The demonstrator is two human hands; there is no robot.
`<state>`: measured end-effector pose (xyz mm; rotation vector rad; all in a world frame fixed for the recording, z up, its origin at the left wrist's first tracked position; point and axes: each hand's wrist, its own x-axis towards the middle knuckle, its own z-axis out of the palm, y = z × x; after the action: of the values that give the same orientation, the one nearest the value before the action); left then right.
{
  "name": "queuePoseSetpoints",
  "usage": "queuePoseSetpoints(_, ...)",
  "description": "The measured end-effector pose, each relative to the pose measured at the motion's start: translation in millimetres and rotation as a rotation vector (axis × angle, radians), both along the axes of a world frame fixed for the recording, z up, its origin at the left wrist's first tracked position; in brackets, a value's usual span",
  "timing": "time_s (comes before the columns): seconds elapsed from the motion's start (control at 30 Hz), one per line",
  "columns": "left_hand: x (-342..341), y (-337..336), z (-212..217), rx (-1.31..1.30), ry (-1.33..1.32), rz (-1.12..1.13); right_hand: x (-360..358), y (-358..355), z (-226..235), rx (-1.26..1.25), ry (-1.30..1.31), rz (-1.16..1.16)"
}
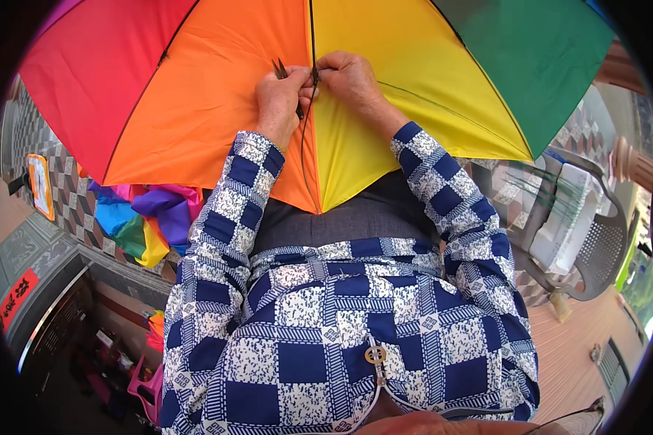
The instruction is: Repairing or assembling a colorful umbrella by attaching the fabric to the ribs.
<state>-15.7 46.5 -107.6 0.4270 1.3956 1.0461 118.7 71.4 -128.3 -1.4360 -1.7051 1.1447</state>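
So you've got the rainbow umbrella [218,109] spread right in front of you, top edge cut off by the frame. Your left hand [276,99] is curled round a dark pointed tool [280,69] on the umbrella's orange panel; your fingers cover its middle, so can't say if it's scissors or snips. Your right hand [351,78] is over the yellow panel, thumb and finger pinched on the dark rib [312,32] between the two; anything tiny in that pinch is hidden. A thin dark strand [304,152] runs down from there, wire or thread, hard to tell. Left of the umbrella there's bright cloth [168,210], partly behind your sleeve. Right of it, a grey chair [605,250] holds a blurry white bundle [567,217].
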Motion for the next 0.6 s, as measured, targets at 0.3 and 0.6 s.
queuePoseSetpoints(0.3,0.9,-0.6,-0.6,0.003,-0.040,0.010,-0.1,0.3,-5.1,-0.029,0.041,-0.038)
queuePoseSetpoints(0.6,8.2,-4.1,-0.2,0.030,0.034,0.106,-3.4,-11.0,11.3,0.060,-0.075,-0.095)
